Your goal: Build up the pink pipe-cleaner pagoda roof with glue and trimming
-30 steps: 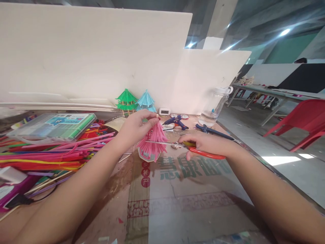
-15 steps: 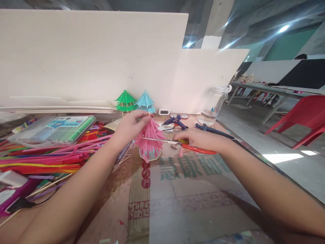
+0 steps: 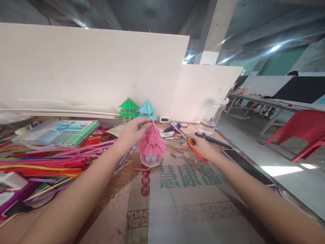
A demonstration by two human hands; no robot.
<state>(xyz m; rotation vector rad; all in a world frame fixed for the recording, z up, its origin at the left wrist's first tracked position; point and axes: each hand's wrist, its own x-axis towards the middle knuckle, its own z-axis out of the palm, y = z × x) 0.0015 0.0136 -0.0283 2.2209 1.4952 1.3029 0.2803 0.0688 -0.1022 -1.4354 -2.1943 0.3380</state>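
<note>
A pink model pavilion [image 3: 151,144], with a two-tiered roof of pipe-cleaner strips, stands upright on a pale base on the table. My left hand [image 3: 137,131] closes its fingertips on the roof's peak. Off to the right, my right hand [image 3: 201,145] grips scissors [image 3: 194,149] with red-orange handles, their blades pointing up and left, apart from the model. A short pink strip [image 3: 142,169] lies in front of the base. Behind the model stand a green model pavilion [image 3: 128,108] and a light-blue model pavilion [image 3: 147,109].
Many coloured pipe cleaners [image 3: 50,159] and a clear plastic case [image 3: 58,132] fill the left side. A glue gun [image 3: 171,128], small digital clock [image 3: 165,119], water jug [image 3: 212,117], dark pliers [image 3: 213,138] and black phone [image 3: 248,166] are behind and right. White boards [image 3: 101,67] stand at the back.
My right hand has drawn the scissors back from the pink roof, to the right, with the blades turned upward. A pink strip now lies before the base. My left hand stays at the peak.
</note>
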